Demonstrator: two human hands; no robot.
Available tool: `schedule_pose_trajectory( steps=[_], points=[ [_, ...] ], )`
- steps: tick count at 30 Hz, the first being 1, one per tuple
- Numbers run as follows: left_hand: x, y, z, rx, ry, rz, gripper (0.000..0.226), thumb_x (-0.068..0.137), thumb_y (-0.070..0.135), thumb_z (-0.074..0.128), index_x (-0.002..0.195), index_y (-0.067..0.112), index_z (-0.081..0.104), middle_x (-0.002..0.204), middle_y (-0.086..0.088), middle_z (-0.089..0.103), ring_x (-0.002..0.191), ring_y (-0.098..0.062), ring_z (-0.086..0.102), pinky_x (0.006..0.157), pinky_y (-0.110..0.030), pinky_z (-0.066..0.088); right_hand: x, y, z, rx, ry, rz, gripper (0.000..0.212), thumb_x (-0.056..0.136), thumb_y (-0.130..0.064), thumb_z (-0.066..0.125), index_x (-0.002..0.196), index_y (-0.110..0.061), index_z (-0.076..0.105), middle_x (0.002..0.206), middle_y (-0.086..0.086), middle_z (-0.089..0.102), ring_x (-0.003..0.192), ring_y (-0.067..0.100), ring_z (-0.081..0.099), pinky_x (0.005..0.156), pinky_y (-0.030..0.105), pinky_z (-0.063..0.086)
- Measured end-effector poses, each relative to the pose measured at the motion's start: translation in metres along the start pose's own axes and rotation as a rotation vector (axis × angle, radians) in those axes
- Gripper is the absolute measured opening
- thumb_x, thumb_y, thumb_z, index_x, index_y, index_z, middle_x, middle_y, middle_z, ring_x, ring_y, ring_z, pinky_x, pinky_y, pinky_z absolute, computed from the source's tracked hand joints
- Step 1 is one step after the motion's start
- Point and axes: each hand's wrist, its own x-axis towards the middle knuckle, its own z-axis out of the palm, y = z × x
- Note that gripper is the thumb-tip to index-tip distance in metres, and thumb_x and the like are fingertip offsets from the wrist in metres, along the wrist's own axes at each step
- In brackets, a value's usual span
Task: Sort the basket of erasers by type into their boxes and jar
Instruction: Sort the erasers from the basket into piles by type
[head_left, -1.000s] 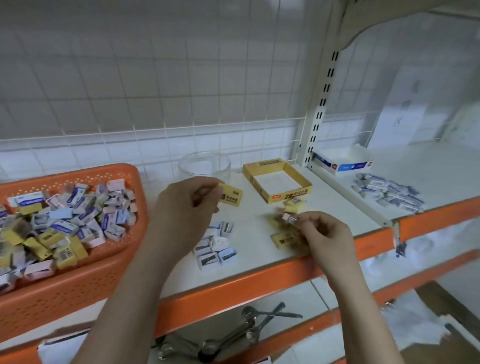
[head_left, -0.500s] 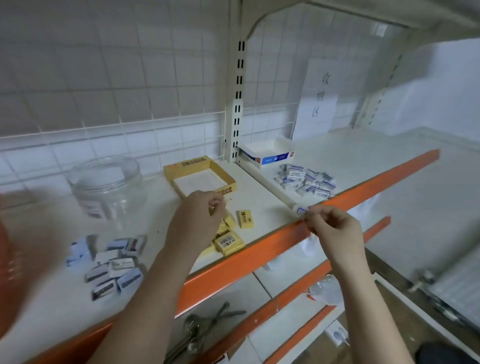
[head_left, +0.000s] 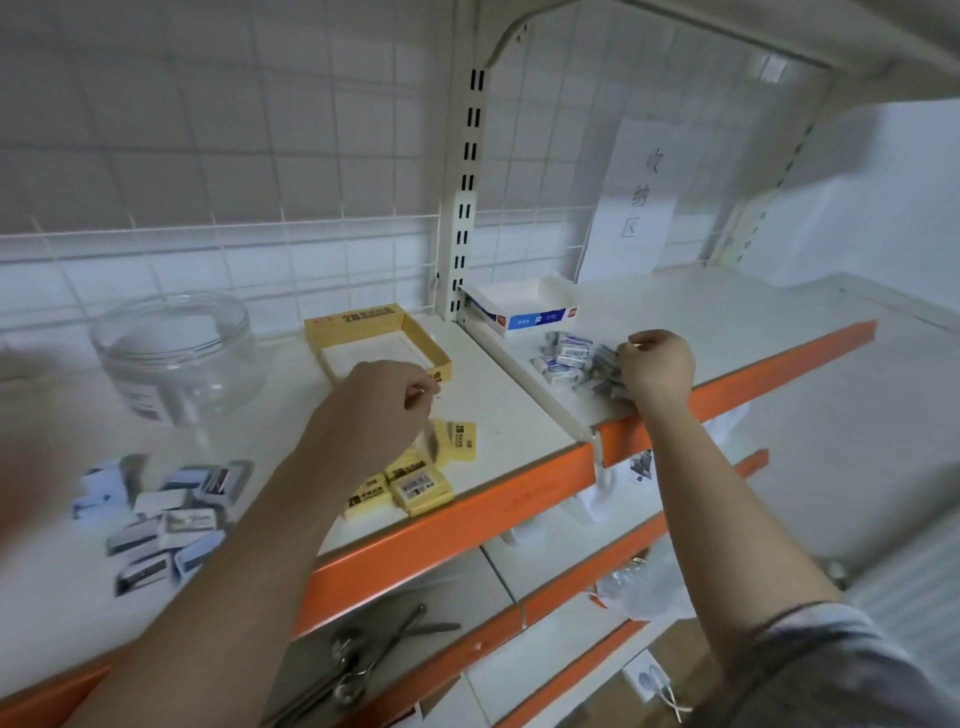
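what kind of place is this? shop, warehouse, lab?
Probably a shop stockroom or storage corner: metal shelving with orange front rails, a slotted upright against a wire-grid back, and a handwritten paper sign on the wall. Packaged erasers lie in sorted piles beside open display boxes.

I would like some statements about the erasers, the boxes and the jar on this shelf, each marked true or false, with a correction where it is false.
1. The yellow box is packed full of erasers. False: only its white bottom shows, with no erasers inside.
2. The yellow erasers lie on the shelf in front of the yellow box. True.
3. The clear jar lies on its side. False: it stands upright, left of the yellow box.
4. The right hand is at the pile of blue-and-white erasers in front of the blue-and-white box. True.
5. The left hand is inside the jar. False: it is above the yellow erasers, near the yellow box.
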Motion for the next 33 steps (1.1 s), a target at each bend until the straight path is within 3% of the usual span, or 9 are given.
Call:
schedule_pose_trajectory(
  steps=[5,10,13,16,19,21,24,27,33],
  points=[
    [-0.001,-0.016,-0.07,0.131,0.001,0.045,0.02,0.091,0.02,0.054,0.104,0.022,0.07,0.096,0.005,0.064,0.083,-0.008,0.057,0.07,-0.018,0.042,-0.038,-0.056,0.014,0.063,-0.075,-0.261,0.022,0.086,-0.01,0.051,0.098,-0.009,0.07,0.1,0.006,0.07,0.095,0.022,0.063,0.074,0.019,0.039],
    [-0.045,-0.064,-0.163,0.284,0.057,-0.061,0.018,0.09,0.021,0.056,0.1,0.028,0.07,0.083,0.012,0.062,0.07,0.005,0.052,0.061,0.001,0.034,-0.116,-0.143,0.046,0.175,-0.423,-0.554,0.015,0.087,-0.012,0.055,0.089,-0.016,0.069,0.083,0.0,0.068,0.076,0.012,0.06,0.066,0.017,0.042],
    [-0.085,-0.101,-0.213,0.361,0.055,-0.183,0.016,0.09,0.022,0.057,0.099,0.031,0.068,0.084,0.009,0.064,0.07,0.006,0.051,0.058,-0.004,0.034,-0.175,-0.19,0.069,0.214,-0.613,-0.693,0.014,0.085,-0.012,0.058,0.083,-0.022,0.068,0.075,-0.003,0.066,0.065,0.009,0.057,0.06,0.015,0.043],
    [-0.122,-0.136,-0.252,0.492,-0.006,-0.267,0.019,0.09,0.023,0.058,0.105,0.027,0.069,0.099,0.001,0.07,0.075,-0.01,0.055,0.066,-0.02,0.038,-0.233,-0.23,0.091,0.177,-0.808,-0.816,0.017,0.086,-0.013,0.056,0.081,-0.027,0.066,0.072,-0.005,0.065,0.064,0.013,0.057,0.06,0.021,0.046],
    [-0.15,-0.166,-0.279,0.64,-0.088,-0.305,0.02,0.091,0.029,0.056,0.107,0.029,0.067,0.103,0.005,0.069,0.078,-0.008,0.053,0.058,-0.008,0.034,-0.285,-0.263,0.114,0.108,-0.983,-0.955,0.014,0.085,-0.013,0.059,0.082,-0.026,0.065,0.074,-0.006,0.064,0.074,0.016,0.063,0.072,0.029,0.052],
    [-0.163,-0.185,-0.29,0.675,-0.17,-0.317,0.022,0.09,0.031,0.058,0.11,0.032,0.066,0.104,0.007,0.068,0.088,-0.009,0.059,0.068,-0.014,0.041,-0.314,-0.28,0.131,0.017,-1.072,-1.071,0.01,0.083,-0.013,0.064,0.091,-0.018,0.069,0.082,-0.003,0.067,0.079,0.014,0.063,0.079,0.031,0.053],
    [-0.177,-0.208,-0.304,0.663,-0.307,-0.343,0.021,0.09,0.03,0.058,0.109,0.035,0.066,0.107,0.012,0.066,0.091,-0.007,0.061,0.08,-0.022,0.046,-0.351,-0.297,0.156,-0.311,-1.155,-1.285,0.022,0.082,-0.018,0.069,0.103,-0.014,0.069,0.098,0.002,0.068,0.09,0.016,0.063,0.083,0.033,0.051],
    [-0.185,-0.223,-0.316,0.653,-0.334,-0.335,0.018,0.088,0.027,0.06,0.102,0.036,0.067,0.105,0.011,0.066,0.089,-0.007,0.063,0.082,-0.03,0.052,-0.378,-0.304,0.177,-0.592,-1.156,-1.364,0.03,0.079,-0.031,0.073,0.099,-0.01,0.07,0.094,0.006,0.07,0.087,0.021,0.065,0.08,0.036,0.053],
    [-0.191,-0.234,-0.328,0.753,-0.162,-0.336,0.009,0.086,0.029,0.059,0.092,0.032,0.064,0.096,0.011,0.059,0.088,-0.01,0.055,0.076,-0.033,0.052,-0.398,-0.317,0.196,-0.577,-1.053,-1.195,0.036,0.085,-0.04,0.065,0.072,-0.009,0.052,0.064,0.002,0.052,0.062,0.02,0.053,0.056,0.03,0.042]
  ],
)
